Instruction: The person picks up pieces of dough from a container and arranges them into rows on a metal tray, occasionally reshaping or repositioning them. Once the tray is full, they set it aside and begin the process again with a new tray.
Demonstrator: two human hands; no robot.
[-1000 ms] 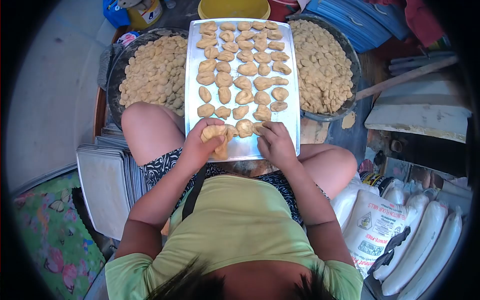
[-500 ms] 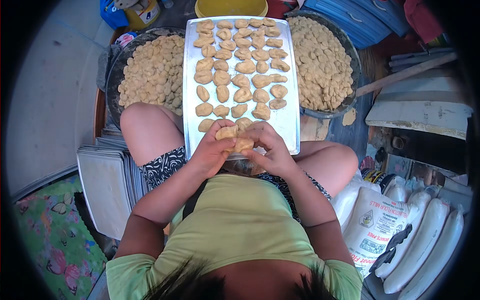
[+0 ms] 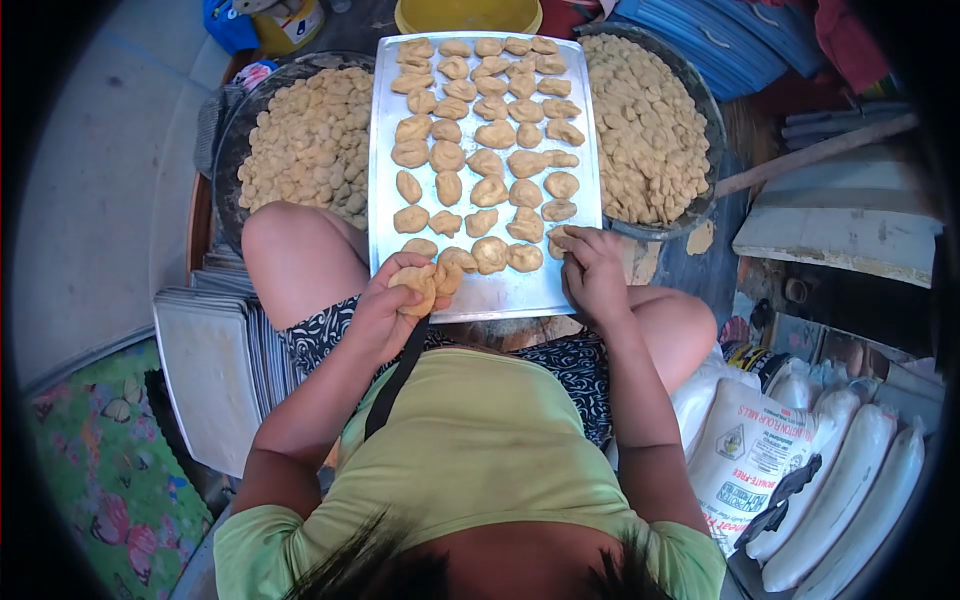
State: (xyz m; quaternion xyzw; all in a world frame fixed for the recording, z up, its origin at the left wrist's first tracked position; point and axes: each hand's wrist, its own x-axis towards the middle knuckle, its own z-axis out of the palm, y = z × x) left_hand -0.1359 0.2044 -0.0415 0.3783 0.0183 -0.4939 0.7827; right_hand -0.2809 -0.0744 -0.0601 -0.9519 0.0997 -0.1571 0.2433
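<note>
My left hand (image 3: 385, 300) is closed around a soft lump of dough (image 3: 416, 288) at the near left corner of a metal tray (image 3: 520, 297). At the right end of the nearest row, my right hand (image 3: 595, 272) has its fingers closed on a small dough piece (image 3: 556, 243), partly hidden beneath them, at the tray's surface. Several rows of flattened tan dough pieces (image 3: 489, 191) cover the tray. Beside the hand-held lump, the nearest row holds more pieces, among them a round one (image 3: 489, 255).
Wide dark basins heaped with dough pieces flank the tray, one left (image 3: 305, 135) and one right (image 3: 645, 130). A yellow tub (image 3: 468, 16) stands behind it. Stacked trays (image 3: 205, 375) lean at the left. Flour sacks (image 3: 750, 445) lie at the right.
My hands have parted. The right one moved right to the tray's edge with a dough piece; the left one moved slightly left, still holding dough. More pieces now show in the nearest row.
</note>
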